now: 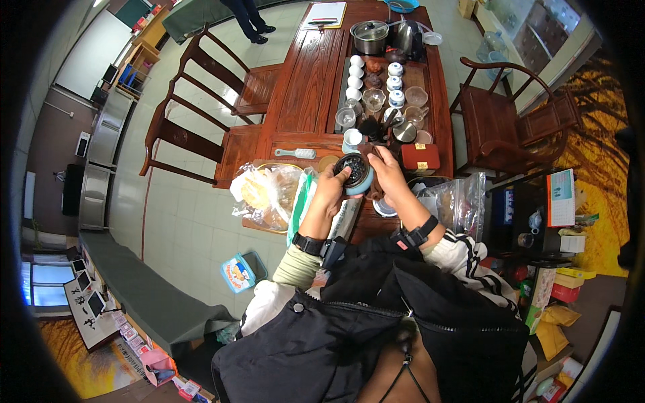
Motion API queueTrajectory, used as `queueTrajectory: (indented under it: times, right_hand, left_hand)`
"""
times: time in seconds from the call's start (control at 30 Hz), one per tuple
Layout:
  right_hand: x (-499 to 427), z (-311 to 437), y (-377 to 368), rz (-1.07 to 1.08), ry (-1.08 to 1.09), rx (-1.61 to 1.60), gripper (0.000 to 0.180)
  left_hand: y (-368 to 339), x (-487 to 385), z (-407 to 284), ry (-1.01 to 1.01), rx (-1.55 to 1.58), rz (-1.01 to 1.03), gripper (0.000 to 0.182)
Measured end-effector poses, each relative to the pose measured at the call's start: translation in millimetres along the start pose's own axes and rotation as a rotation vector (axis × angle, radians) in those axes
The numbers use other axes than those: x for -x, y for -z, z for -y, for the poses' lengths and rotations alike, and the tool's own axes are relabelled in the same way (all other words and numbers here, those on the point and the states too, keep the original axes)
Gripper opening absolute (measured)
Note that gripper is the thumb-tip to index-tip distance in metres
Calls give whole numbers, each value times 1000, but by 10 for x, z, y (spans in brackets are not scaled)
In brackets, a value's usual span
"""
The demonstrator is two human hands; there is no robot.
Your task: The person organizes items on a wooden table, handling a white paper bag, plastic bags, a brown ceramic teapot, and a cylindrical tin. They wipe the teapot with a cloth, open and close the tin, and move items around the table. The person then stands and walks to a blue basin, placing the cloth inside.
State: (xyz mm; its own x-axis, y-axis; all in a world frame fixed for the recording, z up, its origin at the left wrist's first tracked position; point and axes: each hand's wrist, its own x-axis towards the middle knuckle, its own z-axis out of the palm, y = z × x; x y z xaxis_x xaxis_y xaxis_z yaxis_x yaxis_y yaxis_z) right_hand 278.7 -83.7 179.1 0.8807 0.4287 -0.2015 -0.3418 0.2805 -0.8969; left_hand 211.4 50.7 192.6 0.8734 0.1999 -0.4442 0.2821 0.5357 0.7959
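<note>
My left hand (331, 187) grips a small light-blue ceramic pot (359, 188), its thumb over the dark rim. The pot is tilted so that its dark, glistening inside faces me; what is in there I cannot tell. My right hand (387, 170) holds a brown cloth (375, 192) against the pot's right side. Just beyond the pot stands a pale blue and white cup (352, 137). A red tin (420, 156) is right of my right hand. To the left lie a brush with a grey handle (288, 153) and a clear plastic bag (267, 194).
A slatted tea tray (417, 75) on the wooden table (302, 90) bears white cups, lidded blue-and-white cups and glassware. Behind it stand a steel pot (370, 44) and a kettle (404, 36). Wooden chairs (194, 141) flank the table. A person's legs (246, 19) show at the far left.
</note>
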Motion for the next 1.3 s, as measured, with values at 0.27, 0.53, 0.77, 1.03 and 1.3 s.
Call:
queueTrajectory:
  times: [0.27, 0.53, 0.77, 1.03, 1.3]
  right_hand:
    - [334, -169, -263, 14, 168, 264, 57]
    - [199, 150, -78, 42, -218, -136, 45]
    - [228, 109, 32, 216, -340, -250, 39]
    - [189, -137, -16, -52, -227, -255, 40]
    - [140, -164, -13, -224, -55, -415, 49]
  left_hand:
    - [102, -85, -49, -85, 60, -54, 25]
    - [172, -40, -161, -109, -236, 163, 25]
    - [261, -110, -327, -63, -555, 286, 27]
    - [145, -135, -203, -89, -547, 69, 47]
    - [-92, -26, 162, 86, -57, -67, 45]
